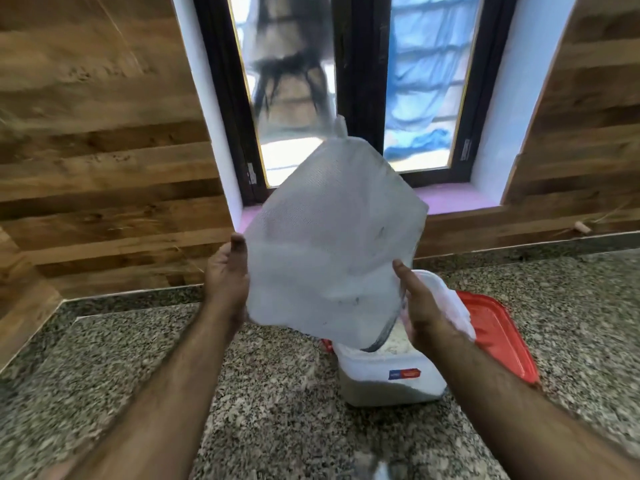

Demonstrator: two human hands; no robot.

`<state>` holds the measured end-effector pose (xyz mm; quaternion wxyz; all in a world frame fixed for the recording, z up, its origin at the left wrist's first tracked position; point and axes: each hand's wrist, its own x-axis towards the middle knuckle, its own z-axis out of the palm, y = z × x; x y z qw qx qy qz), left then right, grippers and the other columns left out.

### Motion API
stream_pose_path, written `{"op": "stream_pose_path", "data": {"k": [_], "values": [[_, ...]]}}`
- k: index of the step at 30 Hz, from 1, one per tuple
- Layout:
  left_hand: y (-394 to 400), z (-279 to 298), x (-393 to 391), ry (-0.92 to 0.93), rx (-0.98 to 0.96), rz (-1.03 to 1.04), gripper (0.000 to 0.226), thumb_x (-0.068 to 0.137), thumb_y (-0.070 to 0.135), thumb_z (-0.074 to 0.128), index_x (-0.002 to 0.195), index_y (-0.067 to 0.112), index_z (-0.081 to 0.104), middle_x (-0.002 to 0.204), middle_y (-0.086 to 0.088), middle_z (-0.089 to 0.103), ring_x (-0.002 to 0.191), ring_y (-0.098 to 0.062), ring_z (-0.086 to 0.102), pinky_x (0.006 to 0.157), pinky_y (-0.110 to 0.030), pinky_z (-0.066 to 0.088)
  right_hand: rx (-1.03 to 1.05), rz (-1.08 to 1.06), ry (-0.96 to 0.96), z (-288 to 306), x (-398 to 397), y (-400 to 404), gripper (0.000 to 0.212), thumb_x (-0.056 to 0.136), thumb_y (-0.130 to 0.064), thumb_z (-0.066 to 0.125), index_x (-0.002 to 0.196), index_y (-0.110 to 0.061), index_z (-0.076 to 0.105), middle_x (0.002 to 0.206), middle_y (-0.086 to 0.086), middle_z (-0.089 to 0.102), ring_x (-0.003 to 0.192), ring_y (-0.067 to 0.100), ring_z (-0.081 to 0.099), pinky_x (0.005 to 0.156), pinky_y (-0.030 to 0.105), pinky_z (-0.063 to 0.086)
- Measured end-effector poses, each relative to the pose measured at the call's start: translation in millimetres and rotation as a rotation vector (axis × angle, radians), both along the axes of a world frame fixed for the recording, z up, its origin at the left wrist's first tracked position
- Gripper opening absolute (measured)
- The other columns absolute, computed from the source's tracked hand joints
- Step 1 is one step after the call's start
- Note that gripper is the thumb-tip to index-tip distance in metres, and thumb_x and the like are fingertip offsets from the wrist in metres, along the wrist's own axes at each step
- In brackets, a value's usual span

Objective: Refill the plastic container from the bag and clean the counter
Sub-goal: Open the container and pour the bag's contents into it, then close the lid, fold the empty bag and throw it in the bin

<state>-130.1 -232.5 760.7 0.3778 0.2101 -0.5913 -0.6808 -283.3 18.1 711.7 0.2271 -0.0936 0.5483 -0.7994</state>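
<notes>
While the speckled granite counter (214,393) spreads across the lower view beneath a wood-panelled wall (97,161) and a dark-framed window (349,81), a translucent white plastic bag (332,244) is held tipped over it, mouth downward. Both hands grip the bag at its lower sides: the left hand (227,278) curls round the left edge, and the right hand (420,310) clasps the right edge near the mouth. Just below the mouth stands the clear plastic container (388,375), open, with white powder inside. A red lid (495,337) lies flat behind it, touching or nearly so.
</notes>
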Motion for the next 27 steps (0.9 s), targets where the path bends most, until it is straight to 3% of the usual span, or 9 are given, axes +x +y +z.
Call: {"op": "stream_pose_path", "data": {"k": [1,4,10,12,14,20,23,25,27], "values": [[-0.7,-3.0,4.4,0.025,0.095,-0.033,0.076,0.084,0.072,0.061,0.125,0.01,0.072,0.112,-0.011,0.083,0.101,-0.033,0.08,0.079,-0.057,0.068,-0.087,0.077,-0.081,3.7,7.3,-4.5,0.048,0.1,-0.048,0.06,0.136,-0.016,0.067,0.134,0.01,0.075,0.13,0.032,0.067,0.101,0.046,0.054],[-6.8,-14.7,18.9,0.076,0.236,-0.112,0.075,0.092,0.072,0.053,0.136,0.014,0.071,0.13,-0.016,0.078,0.12,-0.043,0.074,0.094,-0.067,0.061,-0.222,0.218,-0.202,9.5,22.6,-14.9,0.056,0.101,-0.049,0.056,0.146,-0.015,0.062,0.142,0.017,0.069,0.128,0.039,0.066,0.1,0.053,0.052],[-39.0,-55.3,65.8,0.046,0.43,-0.201,0.089,0.094,0.085,0.039,0.15,0.02,0.063,0.146,-0.019,0.068,0.132,-0.044,0.067,0.103,-0.073,0.054,-0.135,0.23,-0.022,14.5,45.4,-54.5,0.064,0.093,-0.029,0.071,0.152,-0.01,0.055,0.144,0.022,0.066,0.131,0.043,0.064,0.11,0.058,0.052],[-50.1,-72.4,84.9,0.025,0.479,-0.173,0.087,0.097,0.085,0.03,0.151,0.024,0.063,0.145,-0.016,0.07,0.131,-0.041,0.069,0.103,-0.068,0.056,0.0,0.259,0.052,13.0,59.3,-76.5,0.062,0.09,-0.028,0.076,0.145,-0.006,0.061,0.138,0.021,0.07,0.13,0.043,0.066,0.116,0.057,0.047],[-57.4,-92.5,108.5,-0.009,0.49,-0.118,0.08,0.099,0.083,0.032,0.148,0.028,0.066,0.143,-0.012,0.072,0.129,-0.038,0.071,0.105,-0.065,0.056,0.087,0.257,0.083,9.0,72.2,-101.5,0.043,0.094,-0.024,0.074,0.132,-0.005,0.07,0.124,0.016,0.078,0.116,0.035,0.074,0.106,0.049,0.055],[-72.1,-186.0,180.0,-0.309,0.438,0.221,0.063,0.093,0.069,0.066,0.124,0.014,0.076,0.118,-0.01,0.082,0.106,-0.035,0.08,0.092,-0.06,0.064,0.307,0.257,-0.063,-41.6,89.6,-171.8,0.026,0.101,-0.006,0.066,0.126,0.0,0.071,0.121,0.022,0.077,0.099,0.036,0.076,0.095,0.05,0.06],[-73.2,-222.8,207.8,-0.514,0.298,0.238,0.045,0.099,0.054,0.07,0.11,0.01,0.075,0.104,-0.01,0.084,0.091,-0.031,0.08,0.077,-0.05,0.067,0.425,0.288,-0.134,-80.6,95.9,-185.5,0.022,0.102,-0.001,0.062,0.122,0.001,0.072,0.108,0.02,0.079,0.079,0.026,0.077,0.07,0.038,0.064],[-73.4,-244.8,221.1,-0.664,0.247,0.204,0.044,0.098,0.054,0.072,0.108,0.011,0.071,0.1,-0.011,0.082,0.087,-0.031,0.08,0.066,-0.046,0.066,0.523,0.294,-0.155,-105.1,100.3,-190.1,0.022,0.101,-0.004,0.065,0.12,0.002,0.073,0.105,0.021,0.079,0.084,0.031,0.077,0.075,0.045,0.066],[-76.0,-269.4,228.8,-0.769,0.244,0.147,0.041,0.097,0.05,0.076,0.108,0.011,0.07,0.099,-0.012,0.082,0.085,-0.032,0.08,0.07,-0.051,0.068,0.587,0.302,-0.161,-126.9,104.5,-189.7,0.02,0.099,-0.011,0.07,0.114,0.001,0.075,0.099,0.02,0.08,0.077,0.029,0.077,0.072,0.042,0.066]]}}
